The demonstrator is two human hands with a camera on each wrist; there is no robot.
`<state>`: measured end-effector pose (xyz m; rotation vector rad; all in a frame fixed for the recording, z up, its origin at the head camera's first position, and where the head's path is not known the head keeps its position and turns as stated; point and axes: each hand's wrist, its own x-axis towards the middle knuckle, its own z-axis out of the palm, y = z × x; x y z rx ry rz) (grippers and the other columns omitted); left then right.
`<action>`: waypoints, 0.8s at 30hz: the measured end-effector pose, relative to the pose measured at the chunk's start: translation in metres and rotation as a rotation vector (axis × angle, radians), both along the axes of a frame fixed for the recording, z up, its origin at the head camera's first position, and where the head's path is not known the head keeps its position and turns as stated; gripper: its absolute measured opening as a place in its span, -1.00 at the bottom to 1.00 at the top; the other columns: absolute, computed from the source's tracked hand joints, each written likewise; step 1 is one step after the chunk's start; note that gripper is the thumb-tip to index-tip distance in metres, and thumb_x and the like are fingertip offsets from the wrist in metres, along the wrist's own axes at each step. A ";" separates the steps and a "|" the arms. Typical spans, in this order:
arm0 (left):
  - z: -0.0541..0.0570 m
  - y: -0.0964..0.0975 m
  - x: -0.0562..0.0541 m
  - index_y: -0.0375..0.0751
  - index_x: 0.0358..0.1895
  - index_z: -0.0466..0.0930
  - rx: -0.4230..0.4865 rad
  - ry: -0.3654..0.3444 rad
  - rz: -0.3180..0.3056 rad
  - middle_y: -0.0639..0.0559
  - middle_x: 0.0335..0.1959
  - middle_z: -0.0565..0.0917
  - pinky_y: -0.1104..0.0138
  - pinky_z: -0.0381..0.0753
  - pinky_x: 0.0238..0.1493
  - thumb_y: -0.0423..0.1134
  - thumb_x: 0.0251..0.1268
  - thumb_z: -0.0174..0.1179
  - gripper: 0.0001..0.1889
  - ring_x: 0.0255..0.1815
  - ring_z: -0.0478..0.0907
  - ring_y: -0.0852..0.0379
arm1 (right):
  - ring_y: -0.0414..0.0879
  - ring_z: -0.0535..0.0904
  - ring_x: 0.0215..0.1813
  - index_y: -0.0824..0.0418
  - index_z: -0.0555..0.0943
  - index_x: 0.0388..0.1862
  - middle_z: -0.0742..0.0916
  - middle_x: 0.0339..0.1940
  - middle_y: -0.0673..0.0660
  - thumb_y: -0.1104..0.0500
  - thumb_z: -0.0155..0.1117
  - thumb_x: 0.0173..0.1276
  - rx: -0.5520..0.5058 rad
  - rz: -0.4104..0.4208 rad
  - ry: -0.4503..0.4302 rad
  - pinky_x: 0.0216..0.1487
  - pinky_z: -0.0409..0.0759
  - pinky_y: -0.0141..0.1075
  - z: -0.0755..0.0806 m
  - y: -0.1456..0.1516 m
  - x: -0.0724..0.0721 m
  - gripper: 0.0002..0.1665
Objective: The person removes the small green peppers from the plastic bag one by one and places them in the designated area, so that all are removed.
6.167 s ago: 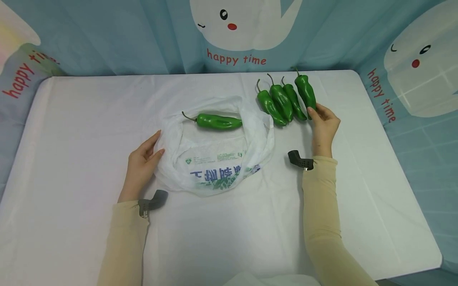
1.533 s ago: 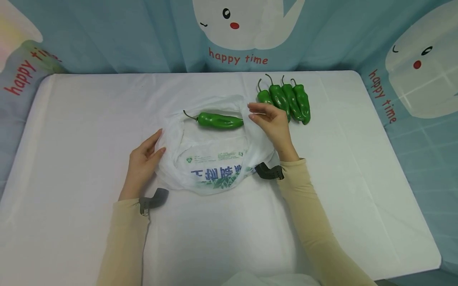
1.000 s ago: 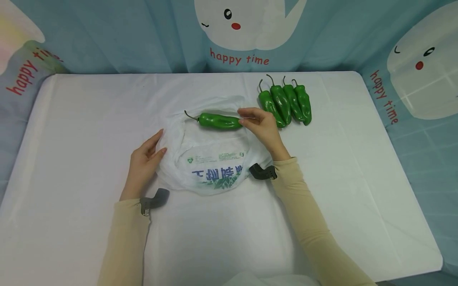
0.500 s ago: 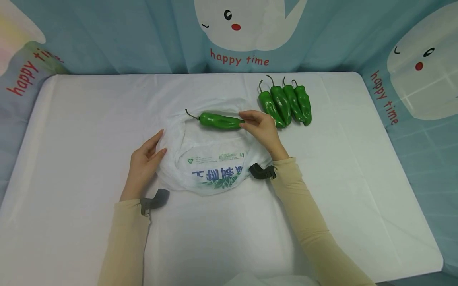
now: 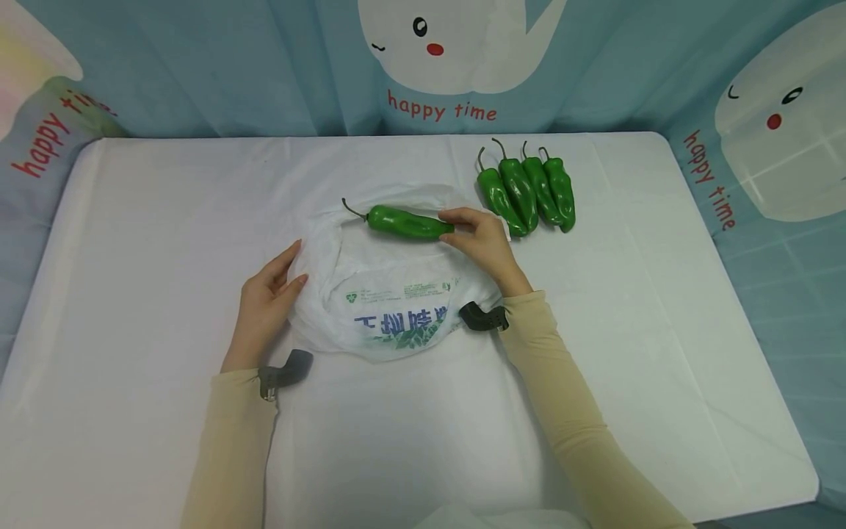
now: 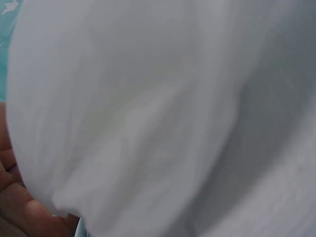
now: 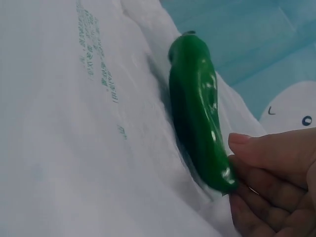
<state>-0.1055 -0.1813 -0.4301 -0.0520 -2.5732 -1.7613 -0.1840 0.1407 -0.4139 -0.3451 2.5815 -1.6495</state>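
A white plastic bag (image 5: 370,268) with green and blue print lies on the table, its mouth rolled wide. One long green pepper (image 5: 403,222) is over the bag's opening, stem pointing left. My right hand (image 5: 485,242) pinches the pepper's tip between thumb and fingers, as the right wrist view confirms. At the bag's left side, my left hand (image 5: 264,305) holds the rim with thumb and fingers. White plastic fills most of the left wrist view and hides much of that hand. Several green peppers (image 5: 518,195) lie side by side beyond the bag's right edge, stems away from me.
The white cloth-covered table (image 5: 152,242) extends around the bag on all sides. A blue curtain (image 5: 264,66) with cartoon prints hangs behind its far edge and along both sides.
Earlier my right hand set the rightmost pepper beside the others. It then came left over the bag and took the pepper's tip; the stem end has risen slightly. My left hand stays.
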 end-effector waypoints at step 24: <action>0.001 0.001 -0.001 -0.25 0.34 0.32 -0.028 -0.008 0.003 -0.20 0.33 0.34 0.63 0.39 0.11 -0.48 0.29 0.14 -0.46 0.30 0.30 -0.12 | 0.05 0.63 -0.03 0.38 0.61 0.01 0.68 -0.02 0.26 0.44 0.43 0.04 0.066 0.039 -0.029 0.04 0.60 -0.30 -0.003 -0.008 0.002 -0.52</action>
